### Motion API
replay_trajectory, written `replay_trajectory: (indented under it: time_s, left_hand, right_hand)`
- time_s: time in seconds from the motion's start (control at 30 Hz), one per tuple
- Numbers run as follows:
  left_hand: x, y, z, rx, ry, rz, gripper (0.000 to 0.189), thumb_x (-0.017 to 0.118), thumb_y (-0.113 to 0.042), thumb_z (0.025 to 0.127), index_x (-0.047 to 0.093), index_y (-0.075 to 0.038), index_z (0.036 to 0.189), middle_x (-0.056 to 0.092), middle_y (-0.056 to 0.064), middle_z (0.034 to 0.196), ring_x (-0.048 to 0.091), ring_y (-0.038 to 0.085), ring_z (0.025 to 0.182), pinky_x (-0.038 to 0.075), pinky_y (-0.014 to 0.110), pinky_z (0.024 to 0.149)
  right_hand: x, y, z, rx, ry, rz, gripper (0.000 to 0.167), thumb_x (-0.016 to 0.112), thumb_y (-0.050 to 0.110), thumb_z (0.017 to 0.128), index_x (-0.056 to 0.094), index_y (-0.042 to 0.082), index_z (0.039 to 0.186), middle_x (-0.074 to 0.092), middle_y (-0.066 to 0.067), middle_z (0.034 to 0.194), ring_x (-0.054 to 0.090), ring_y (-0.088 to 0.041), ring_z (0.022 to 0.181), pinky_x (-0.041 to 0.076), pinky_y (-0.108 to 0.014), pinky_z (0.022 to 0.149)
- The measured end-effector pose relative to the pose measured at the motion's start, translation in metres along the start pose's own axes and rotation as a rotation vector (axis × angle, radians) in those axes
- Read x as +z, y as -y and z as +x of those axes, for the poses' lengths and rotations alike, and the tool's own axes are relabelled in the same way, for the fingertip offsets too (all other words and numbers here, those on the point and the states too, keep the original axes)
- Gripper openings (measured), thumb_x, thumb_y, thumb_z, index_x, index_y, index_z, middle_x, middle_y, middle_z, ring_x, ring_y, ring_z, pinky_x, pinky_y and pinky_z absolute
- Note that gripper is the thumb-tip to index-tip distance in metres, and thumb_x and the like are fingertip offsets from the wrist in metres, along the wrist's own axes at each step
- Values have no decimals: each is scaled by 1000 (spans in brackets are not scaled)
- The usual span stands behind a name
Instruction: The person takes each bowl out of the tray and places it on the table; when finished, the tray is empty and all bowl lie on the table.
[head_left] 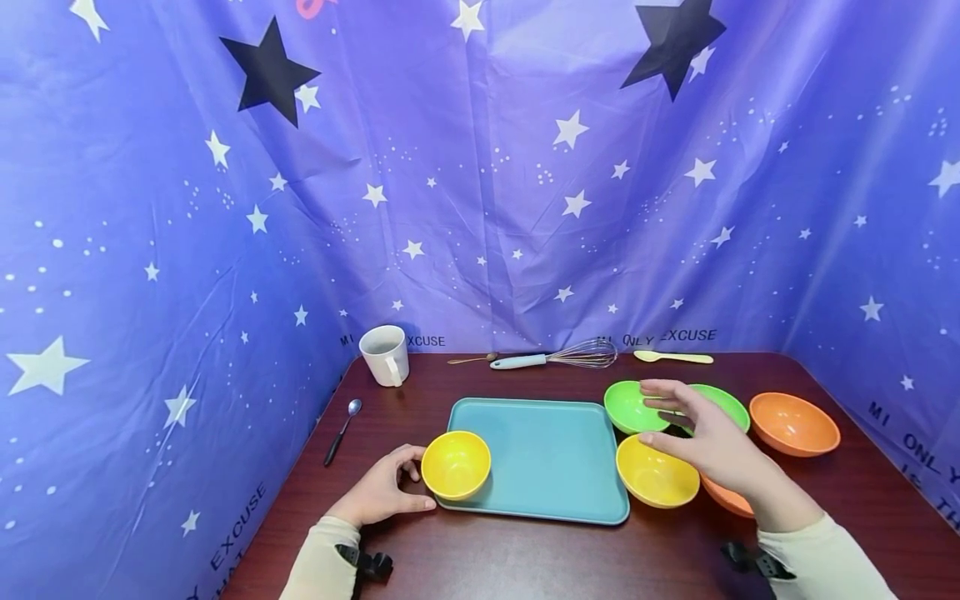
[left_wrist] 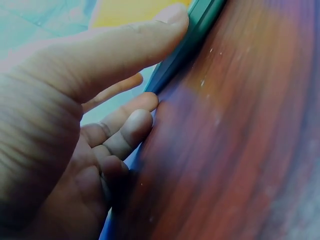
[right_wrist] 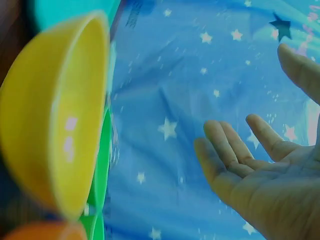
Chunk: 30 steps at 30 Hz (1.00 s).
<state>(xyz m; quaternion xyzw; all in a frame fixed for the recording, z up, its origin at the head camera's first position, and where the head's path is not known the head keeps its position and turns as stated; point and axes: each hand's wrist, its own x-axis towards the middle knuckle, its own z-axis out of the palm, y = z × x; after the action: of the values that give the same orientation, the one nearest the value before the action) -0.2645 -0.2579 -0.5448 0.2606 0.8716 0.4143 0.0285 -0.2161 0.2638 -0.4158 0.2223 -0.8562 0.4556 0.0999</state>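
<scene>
A yellow bowl [head_left: 456, 465] sits on the left end of a blue-green tray [head_left: 555, 458]. My left hand [head_left: 386, 490] is beside that bowl, thumb and fingers spread apart at the tray's left corner. In the left wrist view the thumb lies close to the tray rim [left_wrist: 182, 47]; whether it touches is unclear. Above a second yellow bowl [head_left: 657, 473], right of the tray, my right hand [head_left: 708, 435] hovers with relaxed fingers and holds nothing. The right wrist view shows this bowl [right_wrist: 30, 115] apart from the hand [right_wrist: 265, 185]. Two green bowls [head_left: 628, 408] stand behind, partly hidden by the hand.
An orange bowl [head_left: 795, 425] stands far right; another [head_left: 729, 498] is partly covered by my right arm. Along the back lie a whisk [head_left: 555, 358], a small spoon [head_left: 472, 360] and a pale yellow spoon [head_left: 673, 357]. A white mug [head_left: 381, 354] and a dark-handled spoon [head_left: 343, 433] are left.
</scene>
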Motion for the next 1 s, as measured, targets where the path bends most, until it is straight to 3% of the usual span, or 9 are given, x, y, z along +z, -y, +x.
replay_trajectory:
  time_s: [0.17, 0.37, 0.57, 1.0]
  left_hand:
    - [0, -1, 1, -1, 4, 15, 65, 96, -39, 76, 63, -28, 131, 59, -7, 106, 58, 18, 94, 51, 29, 81]
    - [1, -3, 1, -7, 5, 18, 65, 96, -38, 76, 63, -28, 132, 58, -8, 108, 57, 17, 94, 51, 29, 80]
    - [1, -4, 2, -14, 11, 31, 64, 95, -38, 76, 63, -29, 131, 58, -8, 109, 57, 18, 94, 51, 29, 81]
    - [3, -4, 4, -8, 2, 57, 60, 96, -39, 75, 65, -29, 125, 57, -7, 108, 56, 17, 93, 50, 28, 79]
  right_hand:
    - [12, 9, 14, -14, 48, 88, 62, 80, 16, 95, 51, 16, 150, 60, -9, 142, 60, -34, 128, 51, -27, 100]
    - [32, 13, 29, -33, 79, 130, 59, 80, 16, 95, 53, 12, 147, 60, -9, 141, 59, -43, 127, 52, -36, 101]
    - [57, 16, 42, -17, 134, 166, 58, 80, 17, 95, 54, 12, 147, 60, -8, 142, 59, -37, 129, 46, -58, 103]
    - [109, 24, 57, 22, 231, 208, 57, 80, 20, 95, 55, 11, 145, 61, -11, 140, 59, -37, 128, 42, -63, 106]
